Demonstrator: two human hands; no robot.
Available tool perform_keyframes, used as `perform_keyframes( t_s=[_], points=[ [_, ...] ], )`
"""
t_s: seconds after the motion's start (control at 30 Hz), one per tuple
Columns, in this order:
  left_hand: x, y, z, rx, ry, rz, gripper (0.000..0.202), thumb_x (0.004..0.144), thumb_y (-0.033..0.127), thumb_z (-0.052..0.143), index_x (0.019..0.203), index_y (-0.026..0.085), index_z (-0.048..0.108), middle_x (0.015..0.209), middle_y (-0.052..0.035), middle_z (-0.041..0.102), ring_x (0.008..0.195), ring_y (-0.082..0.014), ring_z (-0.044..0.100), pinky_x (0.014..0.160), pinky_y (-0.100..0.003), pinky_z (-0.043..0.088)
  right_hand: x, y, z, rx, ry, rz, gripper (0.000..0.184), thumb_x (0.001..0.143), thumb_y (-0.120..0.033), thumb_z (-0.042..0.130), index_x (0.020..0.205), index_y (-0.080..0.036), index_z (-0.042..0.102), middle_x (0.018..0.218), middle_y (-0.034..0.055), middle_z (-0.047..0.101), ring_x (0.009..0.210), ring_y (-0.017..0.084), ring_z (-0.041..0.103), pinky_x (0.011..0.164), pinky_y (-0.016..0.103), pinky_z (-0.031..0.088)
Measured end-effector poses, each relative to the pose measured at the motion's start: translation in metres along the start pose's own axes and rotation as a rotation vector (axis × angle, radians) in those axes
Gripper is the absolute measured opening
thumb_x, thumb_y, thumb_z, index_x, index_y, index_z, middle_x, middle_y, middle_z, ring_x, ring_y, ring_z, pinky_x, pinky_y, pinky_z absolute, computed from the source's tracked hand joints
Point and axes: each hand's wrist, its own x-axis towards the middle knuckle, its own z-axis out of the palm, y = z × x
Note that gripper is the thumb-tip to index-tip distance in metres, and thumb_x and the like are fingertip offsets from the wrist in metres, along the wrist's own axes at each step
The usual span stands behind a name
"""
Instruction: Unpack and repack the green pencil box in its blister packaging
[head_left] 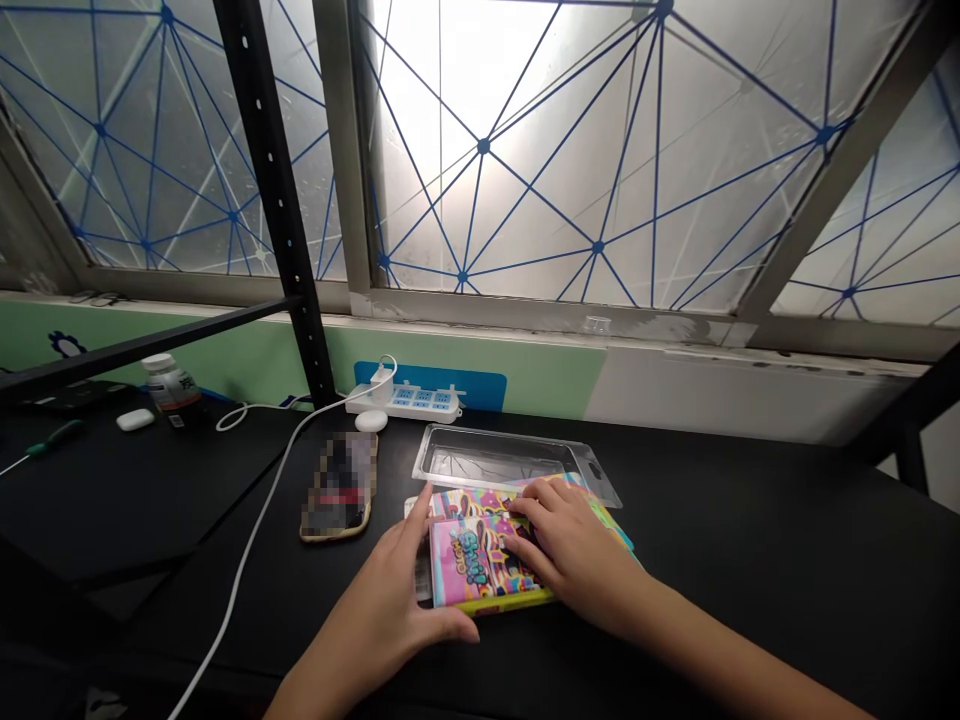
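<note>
A colourful printed packet [459,568] with a pink panel and bubble lettering lies on the black desk. More printed pieces of similar colours [471,500] show behind and under it, and a yellow-green edge runs along its front. My left hand [394,590] is at the packet's left end, thumb by the front edge and index finger toward the back corner, spread apart. My right hand [574,545] lies over the packet's right half with fingers bent and pressed on its top. Just behind is a clear plastic tray [442,462], its right end partly under the printed pieces.
A phone [341,490] lies left of the packet, near a white cable [259,530]. A power strip [420,402] and a white earbud case [371,421] are behind. A bottle [171,390] and green screwdriver [56,438] sit left. A black metal post [277,190] rises before the window.
</note>
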Motion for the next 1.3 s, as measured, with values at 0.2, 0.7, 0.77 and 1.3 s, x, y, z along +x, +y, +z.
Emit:
perform_keyframes(
  t_s=[0.2, 0.7, 0.77, 1.3],
  points=[
    [0.000, -0.002, -0.002, 0.000, -0.021, 0.033, 0.110, 0.072, 0.034, 0.082, 0.159, 0.028, 0.015, 0.157, -0.0090, 0.038, 0.144, -0.0307, 0.037, 0.118, -0.042, 0.030, 0.003, 0.001, 0.012, -0.017, 0.139, 0.026, 0.021, 0.099, -0.037, 0.049, 0.101, -0.018, 0.059, 0.102, 0.0111, 0.059, 0.097, 0.028, 0.054, 0.086, 0.048, 0.048],
    [-0.009, -0.005, -0.028, -0.030, -0.253, 0.018, 0.071, 0.096, 0.041, 0.051, 0.158, 0.030, 0.018, 0.165, 0.0042, 0.007, 0.152, -0.0234, 0.007, 0.123, -0.044, 0.010, -0.099, 0.028, -0.023, -0.092, 0.292, -0.453, 0.046, 0.089, -0.046, 0.067, 0.129, -0.023, 0.063, 0.128, 0.0107, 0.069, 0.117, 0.027, 0.065, 0.101, 0.036, 0.053],
    [-0.010, -0.005, -0.029, -0.076, -0.236, -0.019, 0.062, 0.099, 0.039, 0.044, 0.157, 0.032, 0.022, 0.165, 0.0065, 0.010, 0.152, -0.0220, 0.008, 0.123, -0.044, 0.009, -0.112, 0.042, -0.022, -0.058, 0.155, -0.357, 0.059, 0.086, -0.051, 0.068, 0.140, -0.029, 0.056, 0.138, 0.0085, 0.062, 0.122, 0.029, 0.062, 0.099, 0.037, 0.056],
    [-0.013, -0.008, -0.017, -0.211, -0.074, -0.005, 0.090, 0.087, 0.083, 0.020, 0.158, 0.028, 0.023, 0.163, -0.0034, 0.023, 0.150, -0.0313, 0.022, 0.122, -0.048, 0.016, -0.106, 0.076, 0.002, 0.321, 0.255, 0.271, 0.053, 0.090, -0.046, 0.062, 0.139, -0.028, 0.052, 0.135, 0.0106, 0.062, 0.122, 0.030, 0.061, 0.097, 0.040, 0.056]
  ],
)
